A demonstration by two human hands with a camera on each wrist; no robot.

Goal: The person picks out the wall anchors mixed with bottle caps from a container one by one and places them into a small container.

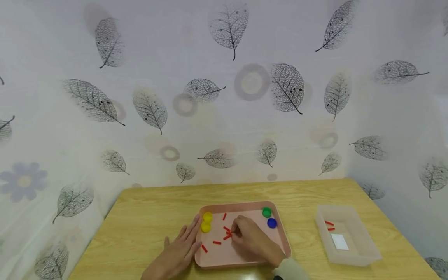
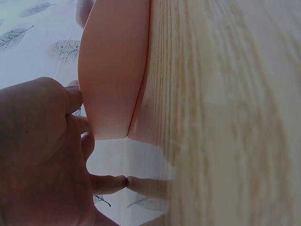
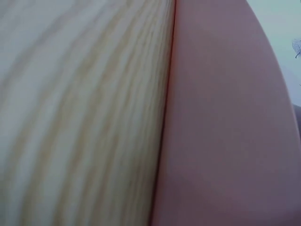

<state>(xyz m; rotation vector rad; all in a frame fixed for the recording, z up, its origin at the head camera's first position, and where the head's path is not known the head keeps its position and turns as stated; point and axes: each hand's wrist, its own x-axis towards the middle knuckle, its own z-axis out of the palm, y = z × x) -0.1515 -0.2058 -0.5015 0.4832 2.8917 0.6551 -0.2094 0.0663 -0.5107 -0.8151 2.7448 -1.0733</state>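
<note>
A pink tray (image 1: 220, 259) lies on the table, with several short red sticks (image 1: 217, 242) scattered over its left half. My right hand (image 1: 250, 235) reaches into the tray, its thumb and fingers pinching the end of one red stick (image 1: 229, 233) between two others. Against the tray's left edge rests my left hand (image 1: 178, 249), fingers extended, with the fingertips at the rim. In the left wrist view, the left hand (image 2: 44, 146) stands beside the tray's outer wall (image 2: 113, 70). Only the tray's side (image 3: 225, 113) and tabletop show in the right wrist view.
Two round yellow pieces (image 1: 206, 227) sit in the tray's upper left corner. A green one (image 1: 266, 212) and a blue one (image 1: 272, 223) are at its upper right. On the right stands a translucent bin (image 1: 364, 237) holding two red sticks (image 1: 329, 223) and a white card (image 1: 340, 242).
</note>
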